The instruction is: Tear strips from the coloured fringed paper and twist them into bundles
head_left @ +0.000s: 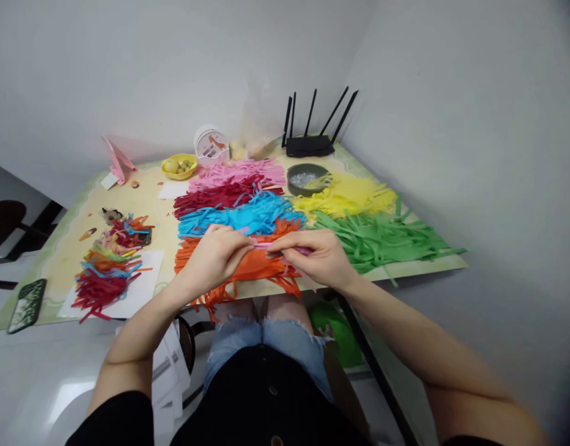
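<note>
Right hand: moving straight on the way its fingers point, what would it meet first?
Most likely the left hand, just across the short stretch of pink strip between them; both look about level, though one view leaves depth uncertain.

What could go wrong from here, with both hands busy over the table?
1. The thin pink strip is pinched by the left grip and the right grip; it might tear or slip under a hard pull.
2. Some orange strips hang over the near edge of the table, so a passing forearm could drag them off.
3. The phone lies right at the table's edge; a bump could knock it down.
</note>
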### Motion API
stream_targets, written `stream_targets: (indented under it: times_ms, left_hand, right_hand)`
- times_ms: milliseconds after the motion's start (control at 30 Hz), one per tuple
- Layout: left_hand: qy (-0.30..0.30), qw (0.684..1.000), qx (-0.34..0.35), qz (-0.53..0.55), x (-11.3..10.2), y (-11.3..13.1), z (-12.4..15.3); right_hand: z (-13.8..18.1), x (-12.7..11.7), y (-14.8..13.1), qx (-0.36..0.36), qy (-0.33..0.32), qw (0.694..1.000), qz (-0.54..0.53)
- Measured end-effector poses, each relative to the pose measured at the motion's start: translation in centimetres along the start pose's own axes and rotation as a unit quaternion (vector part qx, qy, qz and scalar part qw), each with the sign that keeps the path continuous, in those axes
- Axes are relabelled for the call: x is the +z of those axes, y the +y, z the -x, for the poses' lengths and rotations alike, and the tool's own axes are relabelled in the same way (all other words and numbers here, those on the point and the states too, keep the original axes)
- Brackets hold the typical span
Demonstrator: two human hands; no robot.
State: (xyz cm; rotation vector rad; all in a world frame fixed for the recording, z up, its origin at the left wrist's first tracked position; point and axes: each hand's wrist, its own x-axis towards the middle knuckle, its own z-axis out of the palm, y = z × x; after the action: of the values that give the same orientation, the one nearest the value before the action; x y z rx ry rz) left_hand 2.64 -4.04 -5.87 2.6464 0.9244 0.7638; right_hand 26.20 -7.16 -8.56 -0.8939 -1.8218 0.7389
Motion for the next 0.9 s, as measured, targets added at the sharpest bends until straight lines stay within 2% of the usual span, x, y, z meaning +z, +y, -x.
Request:
stream_targets:
  times_ms: [100, 200, 300, 333, 433, 533, 600, 667, 733, 800, 900]
  left_hand:
    - [0.043, 0.998, 0.019, -0.037, 0.3, -0.9, 0.0]
    - [0.046, 0.998, 0.046, -0.012, 0.4, -1.6, -0.1]
    - [0.066, 0.996, 0.065, -0.009, 0.7, -2.2, 0.1]
    - [0.078, 0.995, 0.067, -0.016, 0.9, -2.4, 0.3]
    - [0.118, 0.991, 0.052, -0.036, 1.8, -2.7, 0.5]
    - [0.188, 0.982, 0.019, -0.028, 3.1, -2.2, 0.3]
    - [0.235, 0.972, -0.008, 0.020, 3.8, -1.5, -0.1]
    - [0.246, 0.960, -0.054, 0.122, 4.4, -0.9, -0.6]
    - [0.229, 0.938, -0.114, 0.235, 4.8, -0.6, -1.3]
    - [0.222, 0.913, -0.158, 0.304, 5.1, -0.6, -2.1]
    - [0.275, 0.896, -0.181, 0.297, 4.8, -1.2, -3.0]
  right_hand:
    - [-0.9, -0.9, 0.1, 0.060, -0.040, 0.997, -0.036]
    - [-2.3, -1.1, 0.1, 0.117, -0.059, 0.988, -0.087]
    - [-3.2, 0.0, 0.3, 0.165, -0.140, 0.960, -0.178]
    - [-3.3, 0.5, 0.4, 0.178, -0.148, 0.949, -0.213]
    - [-3.0, 1.7, 0.7, 0.197, -0.105, 0.935, -0.276]
    - [-2.9, 2.4, 1.0, 0.172, -0.059, 0.936, -0.302]
    - [-3.2, 2.8, 1.3, 0.143, -0.031, 0.933, -0.329]
    - [-3.8, 3.3, 1.5, 0.122, 0.007, 0.932, -0.342]
    - [-4.2, 3.9, 1.6, 0.109, 0.057, 0.941, -0.316]
    - [-4.6, 4.5, 1.8, 0.090, 0.097, 0.957, -0.259]
    - [-5.7, 4.3, 3.0, 0.021, 0.094, 0.987, -0.126]
